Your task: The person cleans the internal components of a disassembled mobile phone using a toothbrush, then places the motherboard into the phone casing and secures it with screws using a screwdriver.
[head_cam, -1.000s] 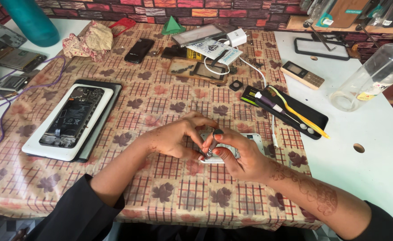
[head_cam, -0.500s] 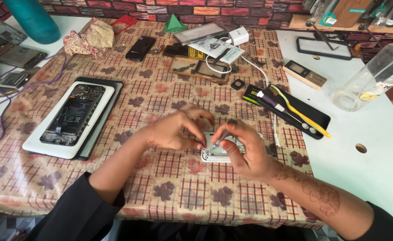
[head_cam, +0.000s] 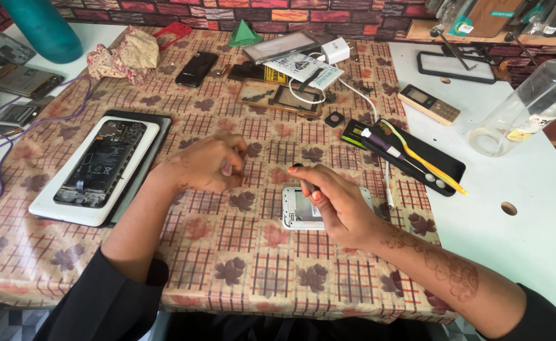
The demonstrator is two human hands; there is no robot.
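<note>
A person seated at a cloth-covered counter point(head_cam: 240, 278) is working on a small white phone body point(head_cam: 298, 209) lying open-side up directly under the right hand point(head_cam: 341, 205). The right fingers point(head_cam: 313, 189) are pinched together on a slim dark tool point(head_cam: 303, 180), its tip pointing up and away from the phone rather than down into it. The left hand point(head_cam: 208, 163) is hovering just left of the phone, its fingers curled in toward the thumb as if pinching something tiny; whether anything is between them cannot be told.

The work appears to be at the stage of taking small parts out of the opened shell, and the next move would seem to call for bringing the tool tip back down into the shell while the left fingers steady its near edge.

Beyond the right fingers, a black tray point(head_cam: 442, 165) holding a yellow-handled tool point(head_cam: 417, 155) is sitting close, with a white cable point(head_cam: 388, 186) trailing between tray and phone. Farther left of the left fingers, a larger dismantled phone point(head_cam: 104, 161) is resting on a white pad point(head_cam: 50, 205). Patterned cloth is lying bare between the two hands and toward the counter's near edge, giving room to shift the shell that way.
</note>
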